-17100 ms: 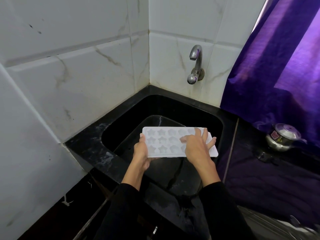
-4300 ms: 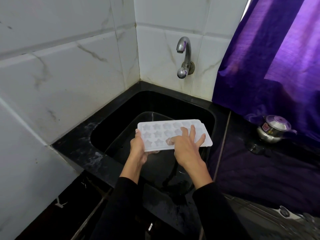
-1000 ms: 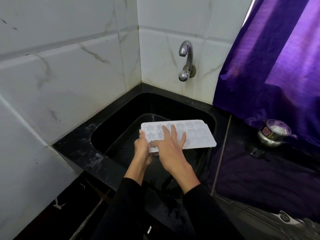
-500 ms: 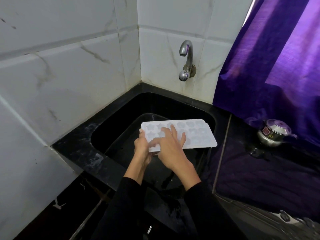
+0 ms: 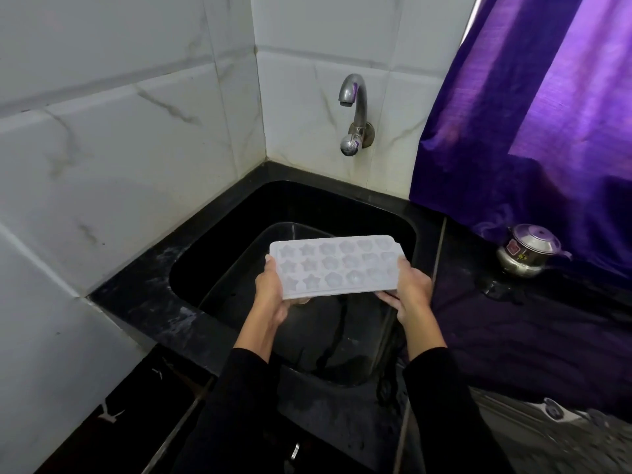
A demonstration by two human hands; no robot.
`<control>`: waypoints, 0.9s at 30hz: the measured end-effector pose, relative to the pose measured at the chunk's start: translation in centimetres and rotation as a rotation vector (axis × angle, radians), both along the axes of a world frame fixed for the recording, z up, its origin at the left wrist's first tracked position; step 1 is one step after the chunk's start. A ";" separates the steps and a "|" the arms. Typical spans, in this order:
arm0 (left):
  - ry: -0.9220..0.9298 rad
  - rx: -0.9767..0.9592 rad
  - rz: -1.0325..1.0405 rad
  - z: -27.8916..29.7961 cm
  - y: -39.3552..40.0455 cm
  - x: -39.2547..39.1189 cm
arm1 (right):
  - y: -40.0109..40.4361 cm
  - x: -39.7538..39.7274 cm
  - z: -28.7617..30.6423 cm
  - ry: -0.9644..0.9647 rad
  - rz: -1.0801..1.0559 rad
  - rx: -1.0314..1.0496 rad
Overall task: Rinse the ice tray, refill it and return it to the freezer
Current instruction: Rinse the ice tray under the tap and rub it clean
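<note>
Head view, tray: I hold the white plastic ice tray with star and flower moulds (image 5: 337,265) level over the black sink basin (image 5: 219,254), cavities facing up, one short end in each hand.
Left hand: my left hand (image 5: 272,290) has its grip clamped on the tray's left short end, thumb on the rim, fingers curled beneath. It held this same end a second ago.
Right hand: my right hand (image 5: 408,289) now has its grip clamped on the right short end, thumb along the rim, fingers underneath. Half a second ago it lay flat across the top of the moulds near the left side, fingers spread; it has since moved off the cavities to the far end.
Tray, change: with my palm gone, all three rows of moulds are uncovered; earlier several left and middle cavities were hidden. The tray sits slightly closer to me and a little more square to the sink than before.
Water in the moulds: cannot tell.
Tap: the curved chrome wall tap (image 5: 354,114) stands on the white marbled tile wall (image 5: 130,142) behind the sink, well above the tray; no stream shows from its spout, as in the earlier frames.
Bench: the black stone bench (image 5: 143,295) rims the sink, with pale wet patches on it.
Right side: a small steel pot with a lid (image 5: 528,249) stands on the bench below the purple curtain (image 5: 533,114), well apart from the tray, unmoved.
Sleeves: black sleeves (image 5: 441,401) cover both my forearms to above the wrists.
</note>
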State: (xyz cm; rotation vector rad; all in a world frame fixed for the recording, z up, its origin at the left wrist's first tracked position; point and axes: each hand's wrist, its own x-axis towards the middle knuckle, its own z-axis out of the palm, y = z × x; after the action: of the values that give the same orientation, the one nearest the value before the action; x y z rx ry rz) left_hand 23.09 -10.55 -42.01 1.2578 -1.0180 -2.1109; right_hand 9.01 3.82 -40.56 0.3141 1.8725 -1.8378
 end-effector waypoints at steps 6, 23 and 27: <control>-0.044 0.047 -0.014 -1.1 0.2 -0.2 | 0.3 -0.4 0.8 0.134 -0.004 -0.003; -0.263 0.106 -0.141 -3.6 1.9 -2.6 | -1.8 3.3 3.0 0.790 0.253 0.412; -0.282 0.120 -0.124 -3.8 2.1 -3.0 | -2.6 4.0 2.5 0.888 0.323 0.471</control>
State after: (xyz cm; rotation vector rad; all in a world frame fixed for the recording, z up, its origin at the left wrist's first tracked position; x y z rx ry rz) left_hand 20.05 -8.49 -45.82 1.6252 -1.1252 -2.1561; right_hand 13.03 1.23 -38.01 -0.7424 2.7229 -1.3779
